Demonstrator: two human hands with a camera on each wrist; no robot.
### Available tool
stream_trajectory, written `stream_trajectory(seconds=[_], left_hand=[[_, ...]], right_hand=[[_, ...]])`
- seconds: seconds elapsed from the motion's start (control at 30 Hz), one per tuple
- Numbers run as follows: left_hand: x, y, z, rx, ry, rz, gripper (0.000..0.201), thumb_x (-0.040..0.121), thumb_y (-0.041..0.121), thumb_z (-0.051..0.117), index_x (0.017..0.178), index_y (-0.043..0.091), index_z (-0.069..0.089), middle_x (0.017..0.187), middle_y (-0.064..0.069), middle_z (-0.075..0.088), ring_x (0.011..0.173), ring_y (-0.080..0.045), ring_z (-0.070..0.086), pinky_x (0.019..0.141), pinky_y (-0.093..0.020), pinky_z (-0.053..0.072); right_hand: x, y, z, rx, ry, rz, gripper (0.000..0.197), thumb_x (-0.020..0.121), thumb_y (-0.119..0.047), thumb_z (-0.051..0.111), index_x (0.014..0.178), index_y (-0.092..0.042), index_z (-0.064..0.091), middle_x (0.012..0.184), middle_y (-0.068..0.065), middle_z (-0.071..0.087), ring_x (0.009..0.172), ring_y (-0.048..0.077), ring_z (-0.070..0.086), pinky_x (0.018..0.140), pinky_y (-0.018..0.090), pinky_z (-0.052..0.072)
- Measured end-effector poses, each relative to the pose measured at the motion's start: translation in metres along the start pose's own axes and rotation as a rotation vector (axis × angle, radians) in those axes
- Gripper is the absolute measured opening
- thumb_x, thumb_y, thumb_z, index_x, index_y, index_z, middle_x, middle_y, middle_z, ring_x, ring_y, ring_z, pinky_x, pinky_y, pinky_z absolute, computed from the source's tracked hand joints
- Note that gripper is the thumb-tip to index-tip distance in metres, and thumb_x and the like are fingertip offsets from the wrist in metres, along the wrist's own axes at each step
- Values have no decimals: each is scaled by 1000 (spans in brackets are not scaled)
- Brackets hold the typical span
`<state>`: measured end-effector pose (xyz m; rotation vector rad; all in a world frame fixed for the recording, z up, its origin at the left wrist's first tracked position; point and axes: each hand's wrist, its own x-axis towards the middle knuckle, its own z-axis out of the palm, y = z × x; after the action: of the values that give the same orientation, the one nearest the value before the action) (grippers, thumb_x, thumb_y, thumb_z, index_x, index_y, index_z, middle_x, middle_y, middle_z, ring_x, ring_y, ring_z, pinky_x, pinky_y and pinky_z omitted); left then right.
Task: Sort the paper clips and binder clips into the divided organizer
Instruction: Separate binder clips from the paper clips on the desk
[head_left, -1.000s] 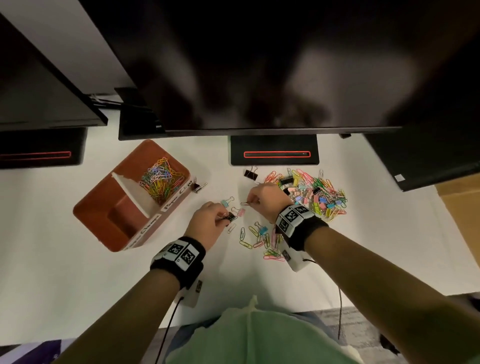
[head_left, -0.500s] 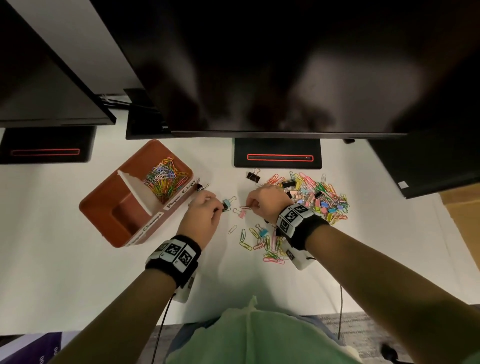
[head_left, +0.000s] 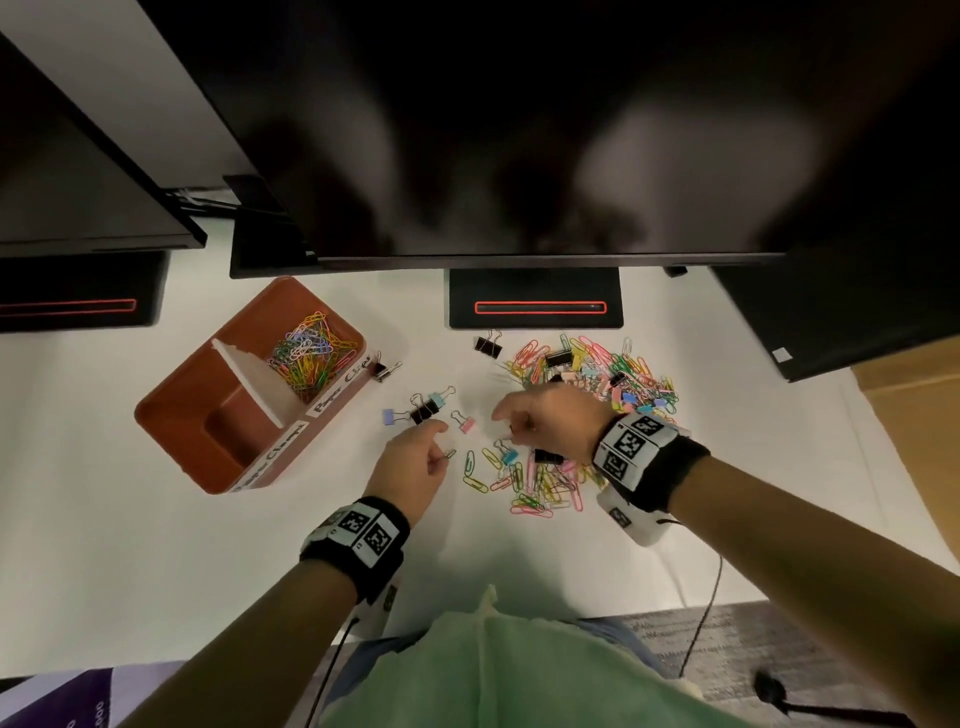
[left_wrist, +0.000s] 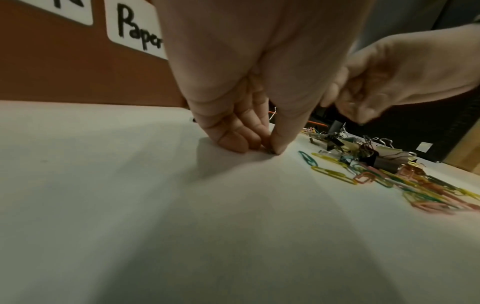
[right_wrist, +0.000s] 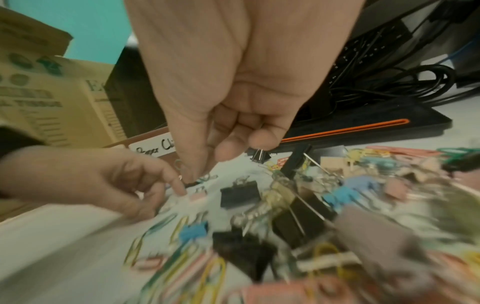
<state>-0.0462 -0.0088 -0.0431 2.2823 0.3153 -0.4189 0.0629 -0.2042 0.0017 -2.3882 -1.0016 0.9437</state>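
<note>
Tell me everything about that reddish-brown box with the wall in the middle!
The organizer is a reddish-brown box with rounded corners that looks like plastic. It sits at an angle on the white table, left of both hands, and neither hand touches it. A pale divider splits it in two. The far compartment holds colourful paper clips; the near one looks empty. White handwritten labels are stuck on its side; one reads "Paper Clips".

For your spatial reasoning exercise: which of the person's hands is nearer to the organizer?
Left. The left hand lies just right of the organizer; the right hand is farther right, by the clip pile.
</note>
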Motion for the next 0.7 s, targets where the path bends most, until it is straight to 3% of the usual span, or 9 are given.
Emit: stream_trajectory(seconds=[0.1, 0.23, 0.4, 0.53, 0.7], left_hand=[[3, 1, 3, 16, 26, 6, 35, 81, 4, 62, 114, 11, 58, 82, -1, 57, 74, -15, 54, 77, -29, 50], [1, 4, 9, 41, 56, 76, 32, 81, 11, 66, 112, 7, 60, 112, -7, 48, 93, -12, 47, 83, -16, 43], [-8, 3, 20, 127, -44, 187, 58, 68, 31, 78, 117, 7, 58, 110, -6, 50, 103, -17, 46, 92, -25, 39], [-12, 2, 25, 173, -110, 238, 59, 68, 25, 77, 122, 12, 56, 114, -3, 52, 106, -18, 45, 94, -34, 43], [-7, 6, 29, 167, -106, 275, 60, 73, 15, 73, 129, 15, 50, 112, -6, 55, 103, -21, 47, 88, -25, 37]], right_hand=[[-22, 4, 12, -45, -100, -18, 33, 87, -24, 60, 120, -25, 56, 96, -4, 69, 81, 13, 63, 77, 30, 53], [-33, 2, 34, -138, -118, -37, 41, 88, -22, 56, 127, -30, 49, 98, -4, 71, 89, 17, 64, 82, 30, 50], [-18, 7, 37, -230, -21, 34, 49, 87, -23, 56, 134, -26, 42, 105, 3, 68, 99, 25, 62, 93, 38, 48], [-14, 10, 31, -209, -3, 28, 57, 87, -22, 57, 139, -27, 34, 102, 0, 70, 100, 22, 60, 96, 38, 43], [-24, 2, 53, -273, 36, -38, 63, 82, -15, 58, 138, -29, 33, 95, 3, 70, 90, 23, 64, 85, 36, 47]])
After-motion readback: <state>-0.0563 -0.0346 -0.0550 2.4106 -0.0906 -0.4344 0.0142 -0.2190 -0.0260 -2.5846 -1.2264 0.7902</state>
